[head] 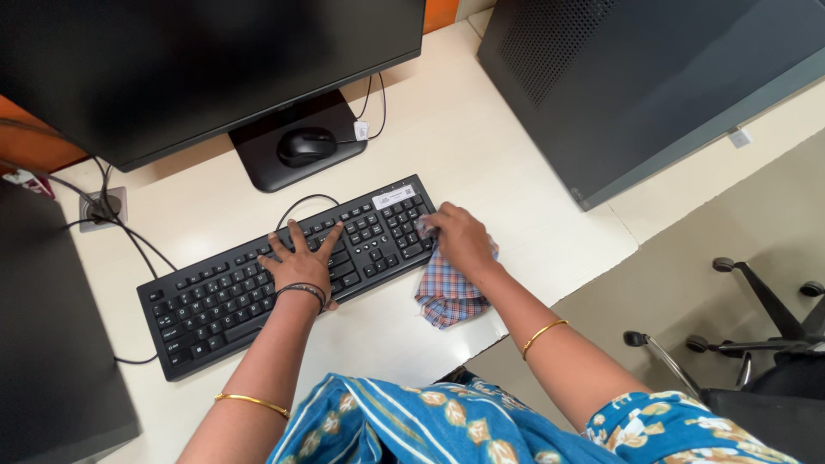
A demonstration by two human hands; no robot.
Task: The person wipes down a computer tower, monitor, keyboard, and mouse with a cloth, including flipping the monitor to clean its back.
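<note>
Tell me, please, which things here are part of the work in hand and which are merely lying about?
In use: keyboard, checked cloth, left hand, right hand.
Lying about: mouse, monitor, computer tower, office chair.

A cream-white desk (481,146) fills most of the frame, its front edge running to a corner at the right centre. A black keyboard (215,301) lies slantwise across the middle. Just beside the keyboard's right end, a checked cloth (447,296) rests on the desktop. A black monitor stand (258,155) sits at upper centre, bearing a black mouse (306,146). A dark computer tower (636,86) stands at upper right. Black cables (129,232) trail across the left.
</note>
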